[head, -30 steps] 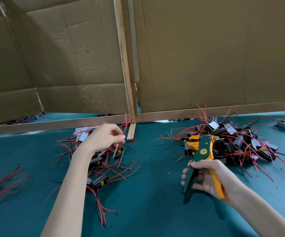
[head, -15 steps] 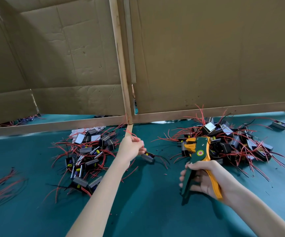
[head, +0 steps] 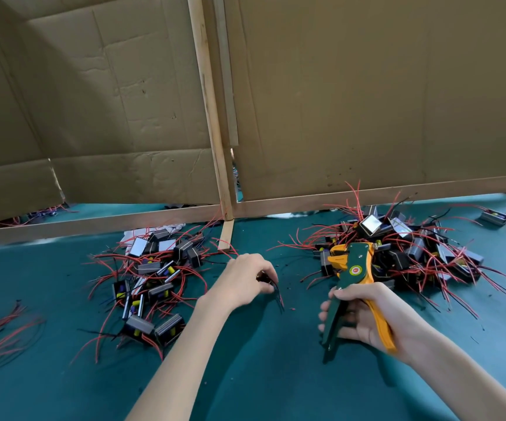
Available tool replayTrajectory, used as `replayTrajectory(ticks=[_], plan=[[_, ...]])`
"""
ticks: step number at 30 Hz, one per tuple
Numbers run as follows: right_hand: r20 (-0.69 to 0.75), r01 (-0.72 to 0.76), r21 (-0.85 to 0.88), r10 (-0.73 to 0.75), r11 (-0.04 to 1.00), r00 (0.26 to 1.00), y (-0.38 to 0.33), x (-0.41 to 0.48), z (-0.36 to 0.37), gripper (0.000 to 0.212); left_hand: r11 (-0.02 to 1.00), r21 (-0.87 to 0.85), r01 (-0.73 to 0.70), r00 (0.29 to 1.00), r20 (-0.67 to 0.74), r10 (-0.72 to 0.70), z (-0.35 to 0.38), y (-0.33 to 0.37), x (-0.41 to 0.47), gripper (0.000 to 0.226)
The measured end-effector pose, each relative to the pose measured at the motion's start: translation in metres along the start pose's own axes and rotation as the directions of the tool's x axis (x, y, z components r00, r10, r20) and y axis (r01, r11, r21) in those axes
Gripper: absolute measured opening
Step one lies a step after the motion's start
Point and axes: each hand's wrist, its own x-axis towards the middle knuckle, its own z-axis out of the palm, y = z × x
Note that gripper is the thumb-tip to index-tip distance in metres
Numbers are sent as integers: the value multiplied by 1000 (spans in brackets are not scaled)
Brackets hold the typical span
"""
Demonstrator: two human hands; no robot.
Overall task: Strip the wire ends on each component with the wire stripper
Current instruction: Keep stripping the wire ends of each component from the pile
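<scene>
I have the left hand (head: pixel 241 282) low over the green table (head: pixel 276 375), between the two heaps. Its fingers are curled down and pinch a small dark component (head: pixel 264 278) against the cloth. The component's thin wires (head: pixel 279 297) trail out toward me, lying on the table. Most of the part sits under the fingertips, so I can't say for sure whether those wire ends are bare or still sleeved.

My right hand (head: pixel 367 319) is wrapped round the wire stripper (head: pixel 350 285), thumb over the top, fingers round the green handle and the orange one against the palm. The handles stand apart, so I judge it is not being squeezed. Its head points away from me, in front of the right pile (head: pixel 412 247), well apart from the pinched part.

I read this as the fetch step: one part is singled out just beside the left pile (head: pixel 154 278), with no wire in the tool yet.

The next move calls for lifting the component so one wire juts free, bringing the two hands together, and laying just that wire's tip across the stripper's mouth before any squeeze. The loose neighbouring wire could slip in alongside it, so it needs holding aside.
</scene>
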Motion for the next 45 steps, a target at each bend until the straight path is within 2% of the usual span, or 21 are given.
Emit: replayTrajectory(ticks=[3,4,6,10,12,14,17,20,27,33,35,40,45], plan=[[-8,-1,-15,1,1000,1000,1,1,-1,8,999,-23,-30,992,-126,27,8,-2,0,6],[-3,0,-23,0,1000,1000,1,1,-1,10,995,-99,-27,987,-158,11,8,-3,0,3],[24,-1,-35,2,999,1000,1,0,0,21,947,-322,-20,978,-205,-49,4,-2,-1,12],[113,30,-58,-24,998,993,2,1,1,23,728,-669,-152,958,-282,-59,-9,10,-2,16],[174,80,-81,-65,993,983,3,1,2,21,604,-767,-214,953,-300,-44,-20,18,-3,17],[241,128,-93,-103,987,965,5,1,2,25,582,-773,-253,950,-313,-3,-29,23,-5,19],[308,192,-87,-157,978,938,7,0,4,26,618,-742,-260,957,-281,65,-40,30,-10,19],[332,238,-70,-203,969,921,8,-4,6,25,636,-740,-221,972,-221,80,-45,36,-13,11],[366,257,-92,-208,962,907,5,-10,11,25,647,-741,-180,984,-148,103,-47,42,-17,13],[359,261,-120,-203,958,911,5,-11,11,25,634,-753,-177,984,-121,130,-49,44,-19,8],[344,250,-137,-190,959,919,5,-11,10,26,639,-748,-178,984,-117,137,-50,43,-20,14],[335,223,-206,-145,953,931,6,-14,9,42,676,-716,-173,981,-66,181,-57,39,-23,13],[200,152,-279,-98,948,975,10,-18,13,52,689,-705,-167,980,-40,197,-60,35,-25,10]])
